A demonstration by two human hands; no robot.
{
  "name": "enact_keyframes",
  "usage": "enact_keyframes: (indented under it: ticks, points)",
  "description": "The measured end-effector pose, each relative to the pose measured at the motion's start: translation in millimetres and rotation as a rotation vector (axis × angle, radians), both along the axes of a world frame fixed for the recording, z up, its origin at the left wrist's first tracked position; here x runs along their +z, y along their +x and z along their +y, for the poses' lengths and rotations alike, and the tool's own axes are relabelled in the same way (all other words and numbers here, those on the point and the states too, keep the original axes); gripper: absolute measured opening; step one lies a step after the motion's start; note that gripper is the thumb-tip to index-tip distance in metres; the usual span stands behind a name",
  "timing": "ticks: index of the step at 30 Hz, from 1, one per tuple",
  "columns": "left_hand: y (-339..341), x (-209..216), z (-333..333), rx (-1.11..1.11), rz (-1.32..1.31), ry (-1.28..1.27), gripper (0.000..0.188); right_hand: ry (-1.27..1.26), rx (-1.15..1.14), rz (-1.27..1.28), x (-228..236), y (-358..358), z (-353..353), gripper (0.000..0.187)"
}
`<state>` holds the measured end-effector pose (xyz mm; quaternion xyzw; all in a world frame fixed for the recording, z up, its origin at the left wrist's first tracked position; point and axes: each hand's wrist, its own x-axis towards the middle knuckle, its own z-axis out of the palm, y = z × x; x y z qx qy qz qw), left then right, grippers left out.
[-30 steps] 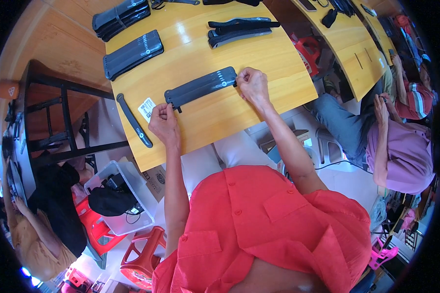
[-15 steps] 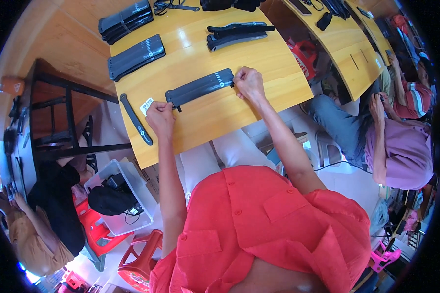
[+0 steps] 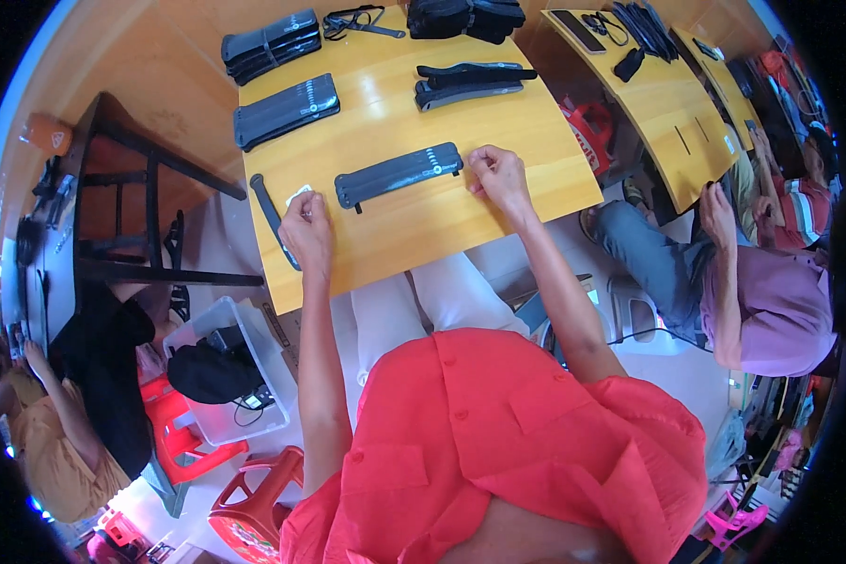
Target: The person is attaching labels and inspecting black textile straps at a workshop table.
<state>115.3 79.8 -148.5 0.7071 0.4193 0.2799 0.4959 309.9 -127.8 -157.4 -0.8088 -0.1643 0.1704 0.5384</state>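
Observation:
A neat stack of flat black straps lies across the middle of the wooden table, with small dark tabs showing along its near side. Off its left end, touching nothing of the stack, is my left hand, fingers curled in; whatever they may hold is hidden. A white label shows just behind those fingers. Left of that hand lies a single black strap, partly covered by it. My right hand hovers a little off the stack's right end, fingers bent but apart, with nothing seen in them.
More black strap stacks sit farther back: one at left, a banded bundle, another pile at right and a big dark pile. Co-workers sit on both sides. A clear plastic bin stands at lower left.
Both hands have let go of the strap stack's ends and drawn outward from it. The whole view has shifted slightly, so the table appears a bit farther right.

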Motion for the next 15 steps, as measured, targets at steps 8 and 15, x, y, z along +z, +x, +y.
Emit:
enact_keyframes:
  ticks: [8,15]
  points:
    - [17.1,-14.3,-66.7,-0.474,0.364,0.903,0.074,-0.355,0.352,-0.929,-1.8,-51.8,5.3,0.049]
    - [25.7,-24.3,-68.2,-0.55,0.411,0.918,0.079,-0.419,0.419,-0.928,-13.4,-49.5,8.2,0.051]
